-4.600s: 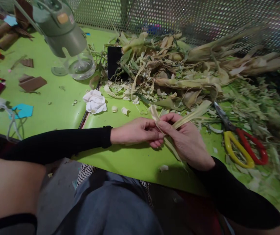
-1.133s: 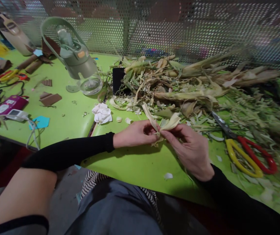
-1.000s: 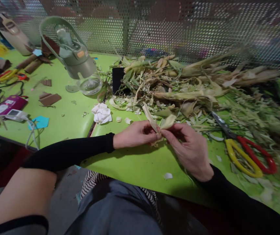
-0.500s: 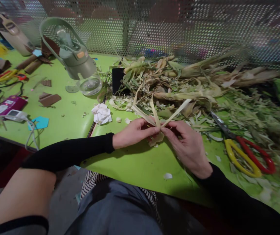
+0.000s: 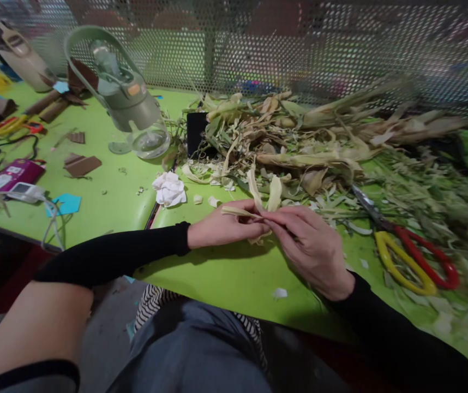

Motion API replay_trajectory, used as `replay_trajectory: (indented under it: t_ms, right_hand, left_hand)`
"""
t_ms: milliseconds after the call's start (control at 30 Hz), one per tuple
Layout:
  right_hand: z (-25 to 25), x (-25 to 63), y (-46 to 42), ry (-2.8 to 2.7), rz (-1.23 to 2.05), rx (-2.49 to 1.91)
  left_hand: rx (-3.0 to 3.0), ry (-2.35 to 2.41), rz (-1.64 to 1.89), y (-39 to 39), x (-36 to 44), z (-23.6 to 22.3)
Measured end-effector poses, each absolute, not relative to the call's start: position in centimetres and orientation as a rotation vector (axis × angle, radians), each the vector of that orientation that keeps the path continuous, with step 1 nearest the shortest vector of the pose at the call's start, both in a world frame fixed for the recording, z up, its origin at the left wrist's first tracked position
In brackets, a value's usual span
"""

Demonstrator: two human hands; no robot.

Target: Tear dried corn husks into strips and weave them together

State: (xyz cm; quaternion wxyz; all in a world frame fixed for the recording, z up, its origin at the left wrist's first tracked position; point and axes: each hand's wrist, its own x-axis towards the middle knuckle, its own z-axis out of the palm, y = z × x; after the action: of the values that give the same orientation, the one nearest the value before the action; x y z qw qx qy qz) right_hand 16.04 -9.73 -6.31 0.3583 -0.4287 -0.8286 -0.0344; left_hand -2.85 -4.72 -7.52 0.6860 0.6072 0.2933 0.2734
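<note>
My left hand [image 5: 221, 232] and my right hand [image 5: 311, 248] meet over the green table [image 5: 234, 273], both pinched on thin pale corn husk strips [image 5: 264, 199]. Two strip ends stick up between the fingertips, and another points left across my left hand. A short end hangs below the fingers. Both forearms are in black sleeves. A big heap of dried corn husks [image 5: 299, 136] lies just behind my hands.
Scissors with red and yellow handles [image 5: 412, 256] lie right of my right hand. A crumpled white tissue [image 5: 169, 188], a green jug on its side [image 5: 123, 93], a black box [image 5: 197, 134], brown card pieces [image 5: 81, 164] and a magenta case [image 5: 9, 174] lie left. A perforated metal screen [image 5: 299, 43] backs the table.
The strips that splayed wide half a second ago are now folded closer together. My right fingers have slid left over the strips, and one strip end now points left.
</note>
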Motion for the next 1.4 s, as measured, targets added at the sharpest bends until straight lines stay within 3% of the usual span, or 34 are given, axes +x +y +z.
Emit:
replay_trajectory:
  t_ms: [533,767,1033,1400]
  right_hand:
    - [-5.7,16.1,-9.6,-1.928,0.344,-1.323]
    - [-5.7,16.3,-9.6,-2.047,0.334,-1.225]
    - [-5.7,15.8,-10.3,-1.654,1.016,-1.32]
    - [-6.4,16.3,-10.6,-1.9,0.604,-1.285]
  left_hand:
    - [1.57,0.74,0.568,-4.8,-3.0,-7.3]
    - [1.812,0.7,0.378,-5.5,-2.9,-7.0]
    - [1.511,0.662,0.374,-5.5,-2.9,-7.0]
    - [1.317,0.699,0.36,-5.8,-2.7,-6.9]
